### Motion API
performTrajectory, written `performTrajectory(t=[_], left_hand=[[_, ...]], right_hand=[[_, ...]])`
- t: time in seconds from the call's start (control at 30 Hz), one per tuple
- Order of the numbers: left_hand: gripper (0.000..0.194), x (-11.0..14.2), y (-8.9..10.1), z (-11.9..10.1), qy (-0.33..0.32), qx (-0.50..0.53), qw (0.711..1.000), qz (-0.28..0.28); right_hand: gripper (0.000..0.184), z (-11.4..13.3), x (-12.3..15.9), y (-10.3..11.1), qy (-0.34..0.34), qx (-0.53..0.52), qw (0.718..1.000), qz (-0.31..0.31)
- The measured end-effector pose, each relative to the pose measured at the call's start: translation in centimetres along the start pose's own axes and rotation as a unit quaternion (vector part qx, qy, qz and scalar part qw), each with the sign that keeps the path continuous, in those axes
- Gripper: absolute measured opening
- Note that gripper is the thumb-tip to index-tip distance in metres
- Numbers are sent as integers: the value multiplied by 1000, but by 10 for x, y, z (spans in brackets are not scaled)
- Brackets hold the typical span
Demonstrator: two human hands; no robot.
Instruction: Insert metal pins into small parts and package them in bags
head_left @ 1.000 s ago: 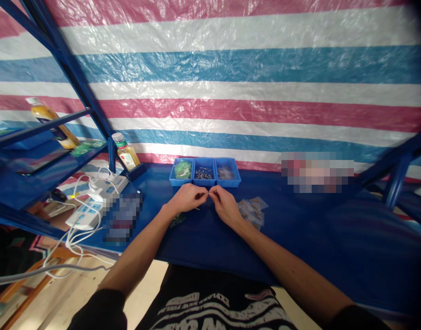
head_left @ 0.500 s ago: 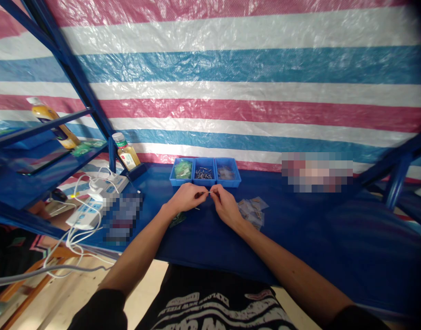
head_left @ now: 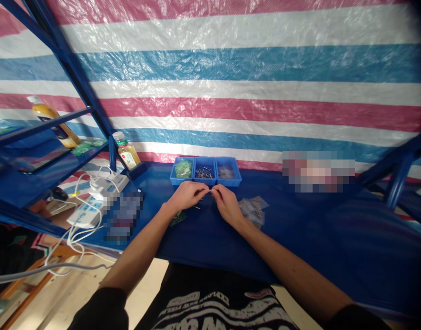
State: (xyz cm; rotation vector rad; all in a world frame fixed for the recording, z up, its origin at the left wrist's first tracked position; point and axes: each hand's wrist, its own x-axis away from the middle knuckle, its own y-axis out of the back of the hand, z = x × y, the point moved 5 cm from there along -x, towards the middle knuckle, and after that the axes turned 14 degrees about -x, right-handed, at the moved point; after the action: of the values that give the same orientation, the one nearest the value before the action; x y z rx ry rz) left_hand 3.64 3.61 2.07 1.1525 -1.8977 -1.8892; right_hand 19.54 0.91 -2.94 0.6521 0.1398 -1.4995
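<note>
Tiny metal pin (head_left: 210, 189) up at centre, pinched between both hands just short of the blue three-compartment tray (head_left: 205, 172)! Left hand (head_left: 187, 195) and right hand (head_left: 226, 206) meet tip to tip, fingers (head_left: 214, 190) clenched on it (too small to make out its ends). More metal pins (head_left: 203, 173) fill the tray's middle compartment, with a green bag (head_left: 183, 169) in the left one and a greyish packet (head_left: 226, 172) in the right. Down on the blue tabletop (head_left: 299, 238), loose pins (head_left: 196, 207) lie just beside the left hand, a green scrap (head_left: 177, 218) near the left wrist, and clear plastic bags (head_left: 252, 211) off to the right. Far left, a juice bottle (head_left: 126, 151) stands beyond white power strips (head_left: 88, 213).
</note>
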Motion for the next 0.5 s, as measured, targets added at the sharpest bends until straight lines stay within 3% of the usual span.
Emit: performTrajectory(t=[0.5], left_hand=[[26, -1, 2, -1, 10, 15, 1000, -2]], right_hand=[[18, 2, -1, 5, -15, 8, 1000, -27]])
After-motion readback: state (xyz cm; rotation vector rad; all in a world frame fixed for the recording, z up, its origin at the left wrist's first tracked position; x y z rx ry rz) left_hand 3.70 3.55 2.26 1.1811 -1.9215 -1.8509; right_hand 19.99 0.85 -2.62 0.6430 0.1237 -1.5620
